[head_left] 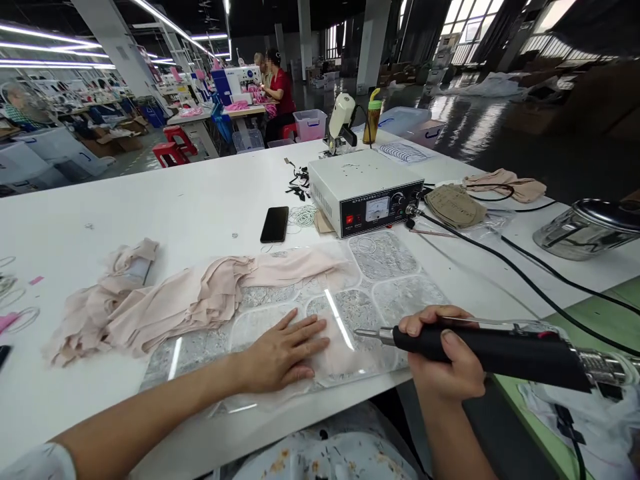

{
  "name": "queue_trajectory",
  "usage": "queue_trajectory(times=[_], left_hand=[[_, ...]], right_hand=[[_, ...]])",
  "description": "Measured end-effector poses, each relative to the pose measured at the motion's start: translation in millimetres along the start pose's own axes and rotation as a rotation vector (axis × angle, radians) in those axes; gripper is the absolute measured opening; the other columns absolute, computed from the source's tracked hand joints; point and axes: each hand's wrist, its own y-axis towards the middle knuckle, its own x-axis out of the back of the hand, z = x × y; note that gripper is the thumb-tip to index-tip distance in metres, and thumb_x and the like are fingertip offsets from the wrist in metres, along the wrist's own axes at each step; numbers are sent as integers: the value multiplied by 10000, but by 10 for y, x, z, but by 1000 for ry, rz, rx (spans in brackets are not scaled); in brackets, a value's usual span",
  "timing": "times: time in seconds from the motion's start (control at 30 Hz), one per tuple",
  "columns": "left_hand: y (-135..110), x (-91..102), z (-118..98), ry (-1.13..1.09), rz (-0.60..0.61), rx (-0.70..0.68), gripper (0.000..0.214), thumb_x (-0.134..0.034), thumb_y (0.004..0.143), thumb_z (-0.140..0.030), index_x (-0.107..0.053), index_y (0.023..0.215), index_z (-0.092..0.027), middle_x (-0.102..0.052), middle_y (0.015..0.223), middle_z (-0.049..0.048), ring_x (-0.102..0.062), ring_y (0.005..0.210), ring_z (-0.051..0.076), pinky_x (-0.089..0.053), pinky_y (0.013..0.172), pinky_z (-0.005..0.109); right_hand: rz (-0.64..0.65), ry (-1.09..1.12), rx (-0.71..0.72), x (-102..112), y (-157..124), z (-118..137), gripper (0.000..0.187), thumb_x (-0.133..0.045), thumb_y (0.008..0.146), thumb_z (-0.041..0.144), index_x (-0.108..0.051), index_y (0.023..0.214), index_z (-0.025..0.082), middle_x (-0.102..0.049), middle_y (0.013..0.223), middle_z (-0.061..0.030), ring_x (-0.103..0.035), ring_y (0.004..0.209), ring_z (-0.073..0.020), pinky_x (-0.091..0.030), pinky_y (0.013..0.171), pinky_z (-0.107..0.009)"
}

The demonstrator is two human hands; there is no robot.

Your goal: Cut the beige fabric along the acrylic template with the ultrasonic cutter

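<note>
My left hand [283,353] lies flat, fingers spread, on a clear plastic sheet with a grey stone-like pattern [350,303]. A pale, thin piece of fabric seems to lie by its fingertips, but its outline is hard to make out. In my right hand [447,367] is a black handheld ultrasonic tool [495,353] with a metal tip, which points left over the sheet, apart from my left hand. A stack of pale pink fabric pieces [215,290] stretches across the sheet's far left side.
Behind the sheet stands a white control box [370,190] with a dial; a black cable [495,257] runs from it. A phone [275,225] lies to its left. A steel pot [587,230] and folded tan cloth [455,205] are on the right. People work at sewing machines farther back.
</note>
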Motion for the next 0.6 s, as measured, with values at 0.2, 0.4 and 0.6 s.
queue_trajectory(times=[0.2, 0.4, 0.6], left_hand=[[146, 40, 128, -46, -62, -93, 406, -378, 1013, -343, -493, 1341, -133, -399, 1473, 130, -362, 1379, 272, -296, 1152, 483], [149, -48, 94, -51, -172, -84, 387, -400, 1009, -308, -527, 1300, -87, -505, 1392, 135, -410, 1348, 269, -391, 1116, 417], [205, -31, 148, -92, -137, -130, 385, -379, 1016, -317, -530, 1300, -103, -500, 1399, 126, -426, 1340, 244, -347, 1146, 408]], right_hand=[[8, -7, -42, 21, -7, -41, 174, -516, 637, 239, -599, 782, 191, -531, 663, 21, -516, 454, -104, -455, 469, -293], [23, -24, -89, -5, -30, -106, 175, -518, 627, 247, -599, 773, 193, -532, 660, 22, -514, 451, -104, -455, 467, -292], [35, -31, -110, -45, 20, -117, 179, -516, 626, 252, -595, 776, 196, -518, 669, 26, -507, 458, -98, -449, 477, -287]])
